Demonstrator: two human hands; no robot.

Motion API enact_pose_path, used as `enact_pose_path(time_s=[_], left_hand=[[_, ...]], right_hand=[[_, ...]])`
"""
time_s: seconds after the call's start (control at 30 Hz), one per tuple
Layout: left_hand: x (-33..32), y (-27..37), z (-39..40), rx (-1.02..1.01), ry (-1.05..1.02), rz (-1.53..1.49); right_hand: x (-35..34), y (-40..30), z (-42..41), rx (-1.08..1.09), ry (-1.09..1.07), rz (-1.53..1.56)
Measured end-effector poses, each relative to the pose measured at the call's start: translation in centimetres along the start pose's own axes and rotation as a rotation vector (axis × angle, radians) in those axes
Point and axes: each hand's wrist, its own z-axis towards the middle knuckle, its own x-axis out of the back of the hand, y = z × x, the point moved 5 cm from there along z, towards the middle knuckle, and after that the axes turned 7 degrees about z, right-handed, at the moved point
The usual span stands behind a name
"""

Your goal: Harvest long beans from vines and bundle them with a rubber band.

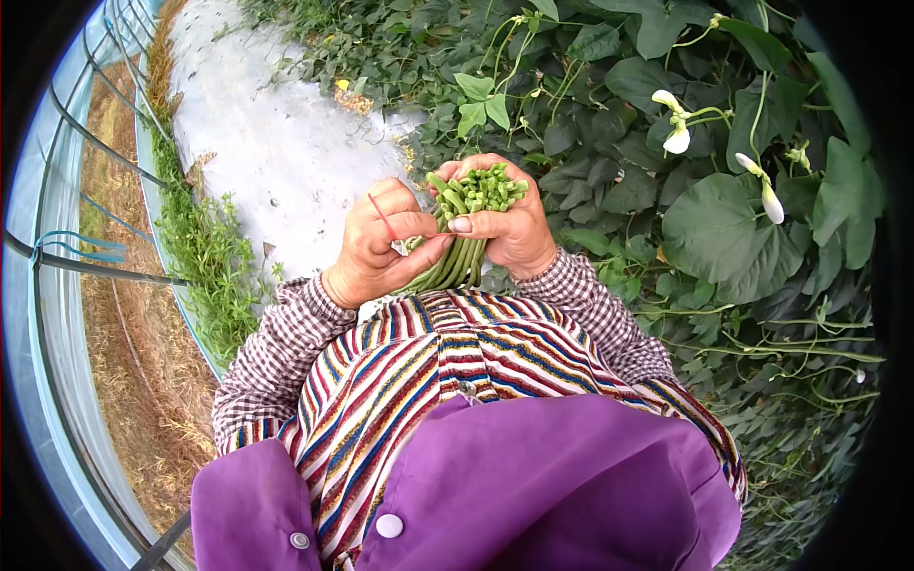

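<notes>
A bundle of long green beans (464,260) is held upright in front of my chest, its cut ends bunched at the top. My right hand (508,218) is wrapped around the bundle near those ends, with the thumb across the front. A thin red rubber band (381,216) loops over the fingers of my left hand (393,239) and runs to the beans beside my right thumb. The left thumb and forefinger pinch the band at the bundle. The lower ends of the beans are hidden behind my hands and striped clothing.
Dense bean vines (628,171) with white flowers grow at the right and top. Pale plastic ground sheeting (285,143) lies ahead to the left, edged by green weeds (207,264). Farther left stands a plastic-covered frame of metal hoops (114,271).
</notes>
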Motion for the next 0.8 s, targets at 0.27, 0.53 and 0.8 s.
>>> enact_pose_path(time_s=[0.27,0.53,0.8], left_hand=[[0.0,-3.6,0.3,0.144,-0.329,-0.176],[-4.4,-6.3,-3.7,0.751,-0.453,-0.865],[-1.5,-4.3,-1.9,0.304,-0.096,-0.374]], right_hand=[[-2.0,-2.1,0.5,0.169,-0.313,-0.473],[-2.2,-1.9,0.7,0.116,-0.311,-0.628],[1.7,-1.7,1.9,-0.005,0.117,0.156]])
